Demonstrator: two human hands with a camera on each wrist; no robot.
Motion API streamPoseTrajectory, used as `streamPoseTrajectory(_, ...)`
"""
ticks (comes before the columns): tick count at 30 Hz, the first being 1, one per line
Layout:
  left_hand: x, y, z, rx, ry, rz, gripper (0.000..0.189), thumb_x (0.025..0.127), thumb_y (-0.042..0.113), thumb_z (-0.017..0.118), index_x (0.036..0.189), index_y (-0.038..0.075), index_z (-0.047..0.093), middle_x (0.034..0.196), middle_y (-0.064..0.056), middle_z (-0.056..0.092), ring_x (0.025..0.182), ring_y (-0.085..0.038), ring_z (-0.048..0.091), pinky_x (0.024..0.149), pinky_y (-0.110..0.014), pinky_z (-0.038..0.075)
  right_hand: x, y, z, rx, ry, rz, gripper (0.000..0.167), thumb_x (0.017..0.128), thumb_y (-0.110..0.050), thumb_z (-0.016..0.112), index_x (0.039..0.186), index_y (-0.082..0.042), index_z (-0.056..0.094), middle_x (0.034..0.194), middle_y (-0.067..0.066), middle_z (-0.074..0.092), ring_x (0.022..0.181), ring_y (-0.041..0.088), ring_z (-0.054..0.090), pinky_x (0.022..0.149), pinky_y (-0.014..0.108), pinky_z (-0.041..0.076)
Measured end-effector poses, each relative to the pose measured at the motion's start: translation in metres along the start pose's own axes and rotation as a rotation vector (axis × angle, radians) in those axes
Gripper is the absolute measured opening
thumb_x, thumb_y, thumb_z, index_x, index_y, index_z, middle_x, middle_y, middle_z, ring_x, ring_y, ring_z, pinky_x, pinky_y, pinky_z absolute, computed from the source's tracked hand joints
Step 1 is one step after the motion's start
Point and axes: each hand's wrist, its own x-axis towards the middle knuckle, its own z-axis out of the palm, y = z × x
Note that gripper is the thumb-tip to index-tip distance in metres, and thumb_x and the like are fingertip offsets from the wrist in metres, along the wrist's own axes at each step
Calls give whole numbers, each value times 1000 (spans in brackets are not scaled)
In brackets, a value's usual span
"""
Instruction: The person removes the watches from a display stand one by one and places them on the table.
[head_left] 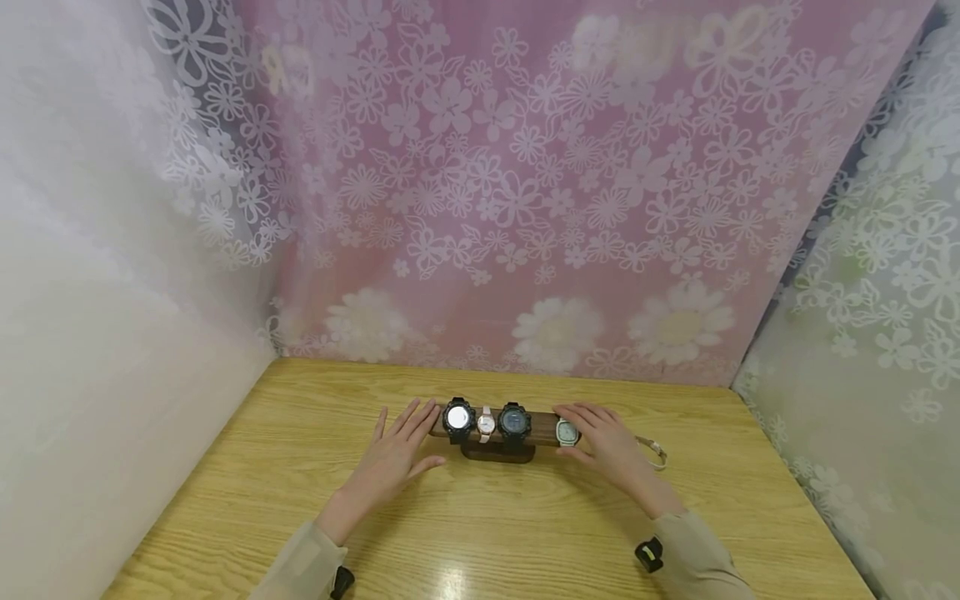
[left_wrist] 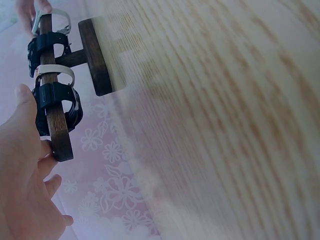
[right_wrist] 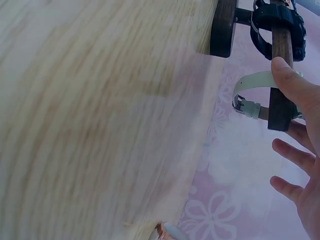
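Both ends of bar (head_left: 543,428) touched: left hand (head_left: 392,454) spread, right hand (head_left: 611,446) pinching white watch (head_left: 567,432). Bar dark wood, four watches (head_left: 514,422) strapped round.

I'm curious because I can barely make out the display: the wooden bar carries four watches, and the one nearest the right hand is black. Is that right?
Not quite: the right hand is nearest a pale watch, not a black one, as the head view shows. The wooden bar does carry four watches.
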Motion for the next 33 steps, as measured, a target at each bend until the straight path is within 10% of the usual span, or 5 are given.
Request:
streamPoseTrajectory(26,0,3,-1,-35,3,3,81,95,47,66,158,8,35,165,-9,31,152,-34,25,120,-68,8,-26,36,-9,-39,111,8,72,71,-28,91,135,-8,64,123,15,70,115,41,63,93,63,50)
streamPoseTrajectory(33,0,1,1,-16,-22,-5,82,98,54,58,161,11,29,166,-7,28,154,-31,21,121,-66,7,-34,47,-15,-63,168,2,79,96,-70,32,135,-9,63,118,15,71,109,40,64,90,63,51)
